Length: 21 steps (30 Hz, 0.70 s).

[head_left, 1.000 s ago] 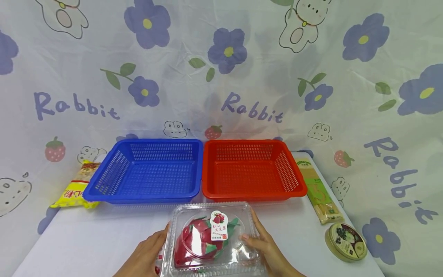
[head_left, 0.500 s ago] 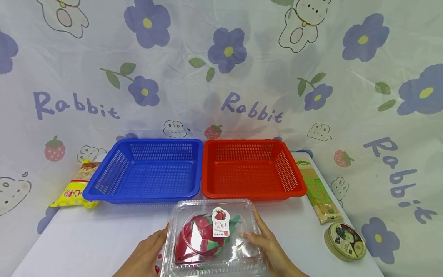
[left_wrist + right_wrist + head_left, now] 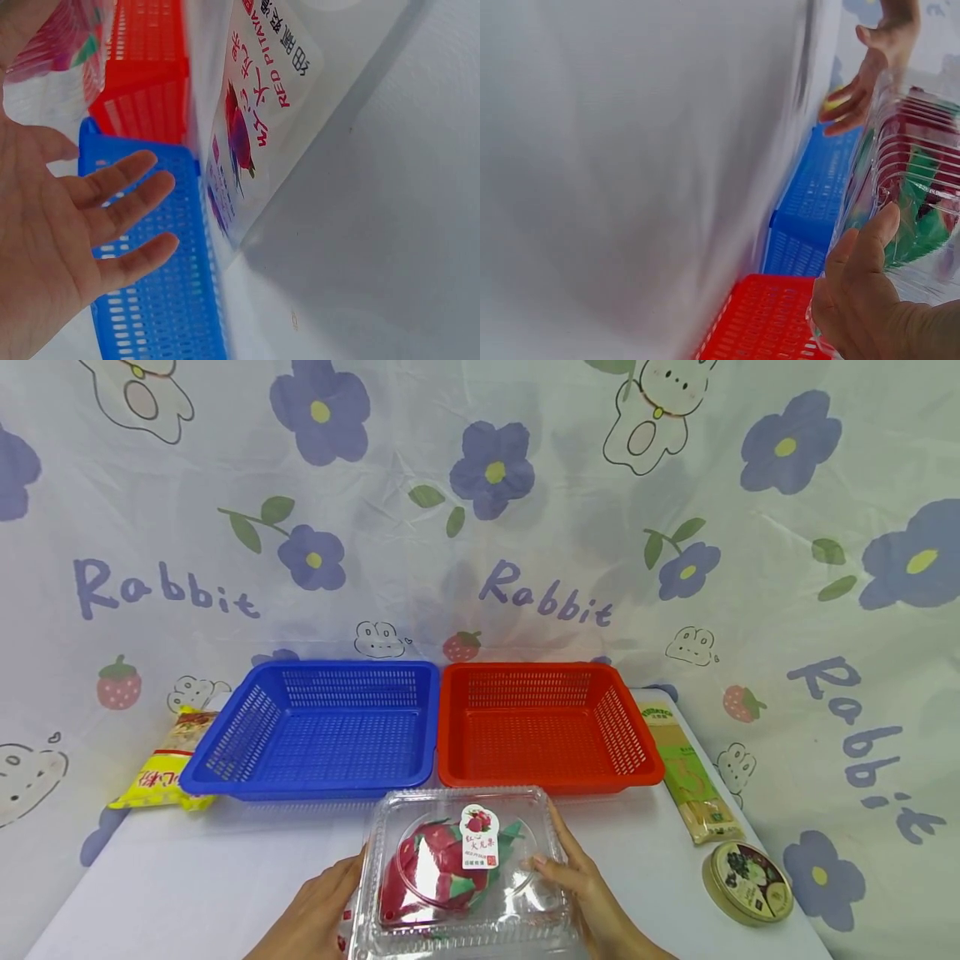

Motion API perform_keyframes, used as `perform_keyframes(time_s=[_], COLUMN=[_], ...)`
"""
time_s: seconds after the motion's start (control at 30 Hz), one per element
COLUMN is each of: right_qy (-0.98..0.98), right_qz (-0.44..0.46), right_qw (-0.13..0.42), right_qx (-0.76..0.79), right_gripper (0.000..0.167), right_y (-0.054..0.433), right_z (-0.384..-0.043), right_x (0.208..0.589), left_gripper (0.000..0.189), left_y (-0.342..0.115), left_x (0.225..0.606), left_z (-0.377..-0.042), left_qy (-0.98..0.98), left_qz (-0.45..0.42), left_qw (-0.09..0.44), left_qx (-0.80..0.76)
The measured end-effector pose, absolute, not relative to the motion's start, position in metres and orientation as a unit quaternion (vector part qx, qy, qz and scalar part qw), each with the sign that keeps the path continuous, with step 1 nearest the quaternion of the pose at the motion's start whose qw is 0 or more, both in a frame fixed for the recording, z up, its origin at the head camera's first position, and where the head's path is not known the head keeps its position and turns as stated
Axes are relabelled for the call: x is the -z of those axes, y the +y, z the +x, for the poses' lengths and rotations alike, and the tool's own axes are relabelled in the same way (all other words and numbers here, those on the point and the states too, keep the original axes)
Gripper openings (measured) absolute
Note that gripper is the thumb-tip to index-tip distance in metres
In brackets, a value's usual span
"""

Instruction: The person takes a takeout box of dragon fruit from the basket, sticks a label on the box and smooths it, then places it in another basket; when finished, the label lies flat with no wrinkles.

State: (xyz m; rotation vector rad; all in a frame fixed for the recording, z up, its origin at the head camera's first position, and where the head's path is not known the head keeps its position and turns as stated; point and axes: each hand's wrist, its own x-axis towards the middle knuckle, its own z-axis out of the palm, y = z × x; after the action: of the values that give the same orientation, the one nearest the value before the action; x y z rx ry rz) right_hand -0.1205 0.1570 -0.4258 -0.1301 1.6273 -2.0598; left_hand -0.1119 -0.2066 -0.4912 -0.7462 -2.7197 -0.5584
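A clear plastic clamshell box [image 3: 517, 902] with a red and green dragon fruit [image 3: 427, 868] inside is at the front middle in the head view. My right hand [image 3: 585, 885] grips its right side, the thumb over the lid and the fingers round the edge. Beside the left side is my left hand [image 3: 322, 902]. In the left wrist view this left hand [image 3: 75, 225] has its fingers spread and relaxed, nothing between them. A pale panel [image 3: 277, 90] printed "RED PITAYA" stands near it; in the head view the box mostly hides it.
A blue basket [image 3: 309, 792] and a red basket [image 3: 551, 789] stand side by side behind the box. A yellow bag [image 3: 161, 768] lies at the left. On the right are a green and tan packet [image 3: 690, 772] and a round tin [image 3: 750, 885]. A printed cloth hangs behind.
The clamshell box has risen slightly in the head view, toward the baskets, with my right hand still gripping it. My left hand has hardly moved.
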Motion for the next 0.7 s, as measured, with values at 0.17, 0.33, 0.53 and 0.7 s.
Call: perform_keyframes(time_s=[0.17,0.33,0.53,0.7], right_qy=[0.614,0.625,0.619,0.626], right_qz=[-0.053,-0.047,-0.038,-0.027], right_qw=[0.243,0.234,0.231,0.223], right_qx=[0.749,0.743,0.750,0.747], right_gripper=[0.077,0.075,0.076,0.076], right_y=[0.157,0.157,0.158,0.159], right_z=[-0.121,-0.122,-0.124,-0.125], right_x=[0.424,0.421,0.418,0.414], left_gripper=[0.124,0.124,0.132,0.130], left_y=[-0.207,-0.206,-0.206,-0.205], left_x=[0.491,0.490,0.490,0.489], left_z=[-0.111,-0.111,-0.112,-0.113], left_qy=[-0.938,-0.936,-0.934,-0.932], left_qz=[-0.255,-0.256,-0.250,-0.249], left_qw=[0.135,0.132,0.128,0.117], left_qx=[0.191,0.202,0.220,0.236])
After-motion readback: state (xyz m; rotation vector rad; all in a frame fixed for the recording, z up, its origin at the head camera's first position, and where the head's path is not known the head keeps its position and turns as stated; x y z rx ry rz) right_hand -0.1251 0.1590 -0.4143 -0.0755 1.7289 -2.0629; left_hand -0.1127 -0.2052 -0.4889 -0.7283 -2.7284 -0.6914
